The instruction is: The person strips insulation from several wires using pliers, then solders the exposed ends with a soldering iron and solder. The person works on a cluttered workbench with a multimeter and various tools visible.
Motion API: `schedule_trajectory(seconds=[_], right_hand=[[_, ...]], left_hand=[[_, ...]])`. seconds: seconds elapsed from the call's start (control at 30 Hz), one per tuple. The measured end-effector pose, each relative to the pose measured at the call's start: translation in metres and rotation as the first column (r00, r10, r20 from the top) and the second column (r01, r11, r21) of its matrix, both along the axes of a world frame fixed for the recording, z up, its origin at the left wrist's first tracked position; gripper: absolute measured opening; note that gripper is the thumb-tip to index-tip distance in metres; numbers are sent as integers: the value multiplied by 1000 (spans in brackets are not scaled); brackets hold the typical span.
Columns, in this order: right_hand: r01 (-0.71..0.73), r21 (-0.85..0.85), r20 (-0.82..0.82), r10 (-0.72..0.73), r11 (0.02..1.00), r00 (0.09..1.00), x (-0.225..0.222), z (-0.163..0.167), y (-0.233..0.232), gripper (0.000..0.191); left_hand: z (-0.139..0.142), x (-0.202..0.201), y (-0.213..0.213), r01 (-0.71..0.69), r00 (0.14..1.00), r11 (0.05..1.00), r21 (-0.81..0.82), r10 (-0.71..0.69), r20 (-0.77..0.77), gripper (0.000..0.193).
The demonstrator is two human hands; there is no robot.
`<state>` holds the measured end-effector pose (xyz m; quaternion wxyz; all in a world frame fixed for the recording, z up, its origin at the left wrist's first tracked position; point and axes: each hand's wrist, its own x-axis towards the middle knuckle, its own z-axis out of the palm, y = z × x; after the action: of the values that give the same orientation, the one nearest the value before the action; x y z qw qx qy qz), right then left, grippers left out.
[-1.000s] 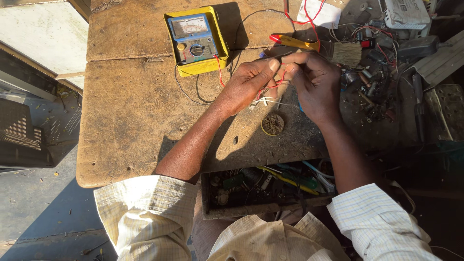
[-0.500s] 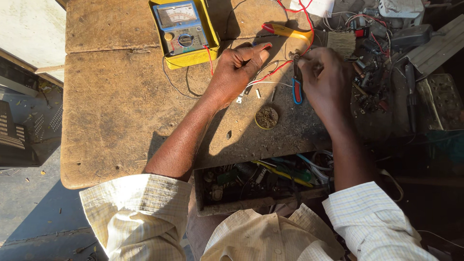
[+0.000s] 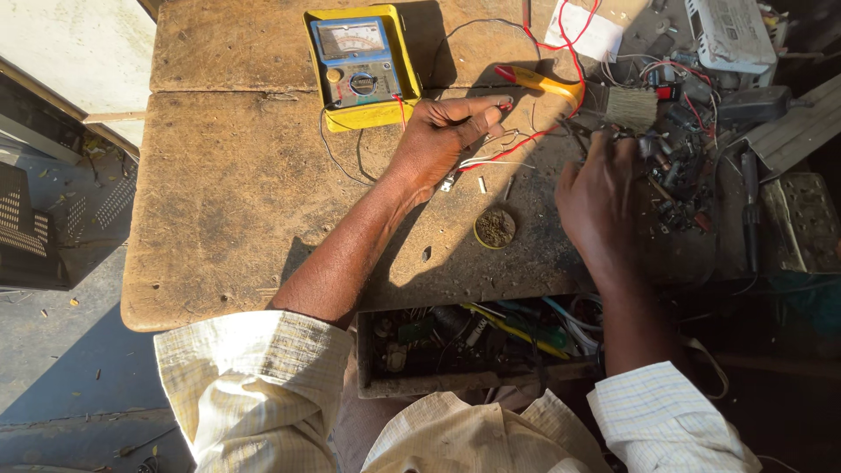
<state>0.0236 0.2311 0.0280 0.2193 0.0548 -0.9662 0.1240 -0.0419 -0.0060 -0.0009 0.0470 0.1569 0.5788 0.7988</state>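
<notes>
Right hand (image 3: pixel 603 194) fingertips: lost among the heap of small parts (image 3: pixel 679 175) at two o'clock.
Left hand (image 3: pixel 442 136) grip: red probe tip barely showing; contact unclear.
White box (image 3: pixel 729 31): cropped by top edge.
Open drawer (image 3: pixel 473 342) contents: too shadowed to identify.

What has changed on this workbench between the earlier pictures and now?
The right hand left the wires and moved right to the heap of small parts. The left hand stayed pressing the red and white wires. The yellow meter and round tin kept their places.
</notes>
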Motion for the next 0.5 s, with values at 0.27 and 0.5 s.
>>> schedule_trajectory(seconds=[0.27, 0.5], right_hand=[[-67, -422, -231, -35, 904, 972, 59, 36, -15, 16], [-616, -270, -341, 525, 740, 780, 109, 27, -87, 29]], left_hand=[[-10, -7, 10, -19, 1000, 997, 72, 18, 21, 29], [-20, -9, 14, -94, 993, 993, 69, 98, -62, 26]])
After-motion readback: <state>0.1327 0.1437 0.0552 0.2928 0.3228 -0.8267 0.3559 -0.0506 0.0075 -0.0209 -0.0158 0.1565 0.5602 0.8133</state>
